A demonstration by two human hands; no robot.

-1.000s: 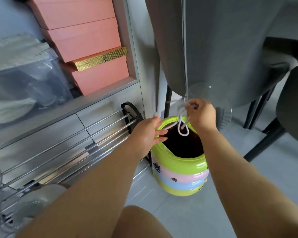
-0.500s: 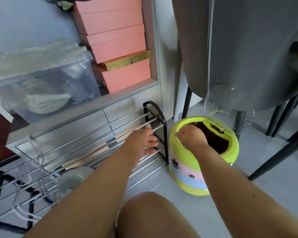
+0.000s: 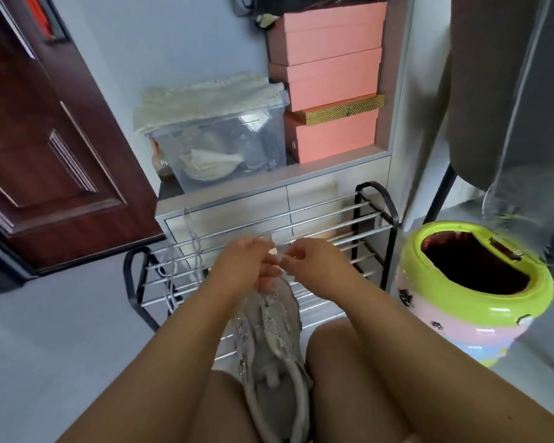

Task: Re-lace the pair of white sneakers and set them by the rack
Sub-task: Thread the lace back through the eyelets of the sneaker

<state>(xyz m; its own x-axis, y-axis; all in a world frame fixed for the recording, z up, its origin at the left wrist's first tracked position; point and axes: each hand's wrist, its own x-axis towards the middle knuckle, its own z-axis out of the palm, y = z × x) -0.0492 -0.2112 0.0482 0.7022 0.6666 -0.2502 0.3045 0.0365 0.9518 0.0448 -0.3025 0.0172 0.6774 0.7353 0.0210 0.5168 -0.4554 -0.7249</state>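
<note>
A: Where is the shoe right now?

B: One pale grey-white mesh sneaker (image 3: 271,330) lies wedged between the person's bare knees, toe pointing away toward the black-framed rack with chrome rails (image 3: 327,219). I can't see the second sneaker of the pair anywhere.

A: And the hands?

B: Both meet just above the toe end. The left hand (image 3: 243,266) has its fingers curled in, and the right hand (image 3: 307,262) does too; between them they seem to pinch something thin and pale, probably a lace end, though blur keeps me from being sure. Its eyelets look bare from here.

A: How would you expect the shoe to behave?

B: Light and soft, I'd judge. The mesh upper will cave under a squeeze, so the knees are a sensible clamp. To lift it, take the firm heel or the sole edge, not the tongue.

A: And the lace?

B: A thin white lace (image 3: 173,276) hangs limp over the rack's rails at the left. It should be floppy and a bit slippery, so grip it close to the stiff tip, where it will push through an eyelet without buckling.

A: Anything nearby to mind?

B: The lime-rimmed, pastel-striped plastic bin (image 3: 480,302) stands open just right of the rack, apart from the shoe.
</note>
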